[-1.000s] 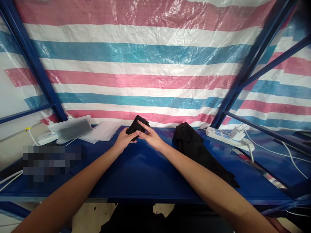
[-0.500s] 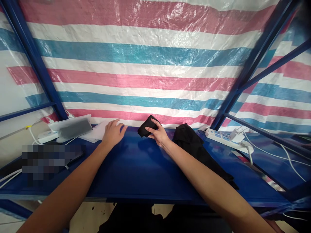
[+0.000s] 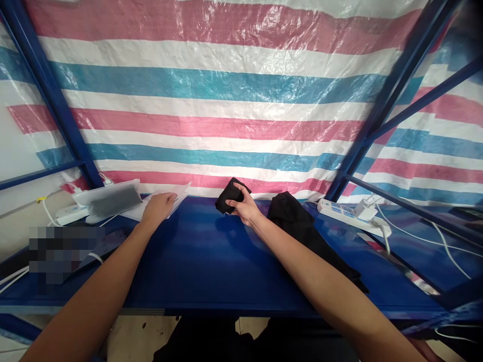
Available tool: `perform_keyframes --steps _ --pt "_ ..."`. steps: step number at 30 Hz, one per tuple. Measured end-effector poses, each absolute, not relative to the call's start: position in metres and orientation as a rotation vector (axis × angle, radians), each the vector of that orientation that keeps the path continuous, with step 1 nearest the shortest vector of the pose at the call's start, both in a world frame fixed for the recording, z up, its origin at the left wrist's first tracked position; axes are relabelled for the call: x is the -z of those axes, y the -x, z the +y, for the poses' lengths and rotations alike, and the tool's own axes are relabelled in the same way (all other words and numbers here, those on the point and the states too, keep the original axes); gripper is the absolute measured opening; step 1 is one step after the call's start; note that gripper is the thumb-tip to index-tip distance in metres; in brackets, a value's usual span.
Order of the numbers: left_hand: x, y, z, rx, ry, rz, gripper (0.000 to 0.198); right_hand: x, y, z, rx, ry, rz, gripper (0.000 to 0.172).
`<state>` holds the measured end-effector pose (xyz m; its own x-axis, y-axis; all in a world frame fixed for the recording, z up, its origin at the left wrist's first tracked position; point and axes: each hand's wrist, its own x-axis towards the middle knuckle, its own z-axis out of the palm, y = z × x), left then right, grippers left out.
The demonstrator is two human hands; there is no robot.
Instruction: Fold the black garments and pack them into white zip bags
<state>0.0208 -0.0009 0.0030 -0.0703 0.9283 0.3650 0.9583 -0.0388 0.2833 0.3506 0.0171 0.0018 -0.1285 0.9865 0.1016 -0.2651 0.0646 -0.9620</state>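
My right hand (image 3: 245, 207) is closed on a small folded black cloth (image 3: 229, 194), holding it just above the back of the blue table (image 3: 211, 261). My left hand (image 3: 158, 206) reaches to the left and rests on a stack of clear plastic bags (image 3: 177, 193); its fingers are stretched out on the top bag. A pile of black cloth (image 3: 302, 226) lies to the right of my right hand.
A white tilted device (image 3: 109, 198) stands at the back left beside a white power strip (image 3: 70, 213). Another power strip (image 3: 347, 211) with plugs and white cables (image 3: 433, 241) lies at the right. A striped tarp (image 3: 226, 100) hangs behind, between blue frame posts (image 3: 56, 100).
My left hand let go of the folded black cloth and moved left onto the plastic bags. My right hand kept the cloth and shifted it slightly right.
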Motion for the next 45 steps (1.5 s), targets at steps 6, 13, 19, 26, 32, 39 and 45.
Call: perform_keyframes --steps 6,13,19,26,32,39,45 --pt "-0.001 -0.041 -0.003 0.99 2.208 -2.066 0.034 -0.008 -0.345 0.009 -1.212 0.75 -1.331 0.09" --pt "0.01 -0.089 -0.013 1.17 2.378 -1.821 0.057 -0.012 -0.336 -0.022 -0.658 0.648 -1.747 0.066" --pt "0.001 -0.112 -0.028 1.45 2.813 -1.546 0.061 -0.005 -0.336 -0.022 -0.175 0.435 -2.194 0.049" --pt "-0.007 -0.103 -0.032 1.527 2.834 -1.704 0.058 -0.008 -0.335 -0.012 -0.022 0.425 -2.268 0.048" --pt "-0.012 -0.101 -0.033 1.566 2.747 -1.713 0.057 -0.016 -0.338 -0.019 -0.04 0.456 -2.289 0.055" --pt "-0.015 -0.094 -0.033 1.636 2.778 -1.563 0.073 -0.015 -0.339 -0.017 0.035 0.448 -2.43 0.064" --pt "-0.013 -0.092 -0.031 1.737 2.923 -1.477 0.071 -0.016 -0.343 -0.016 0.01 0.447 -2.47 0.061"
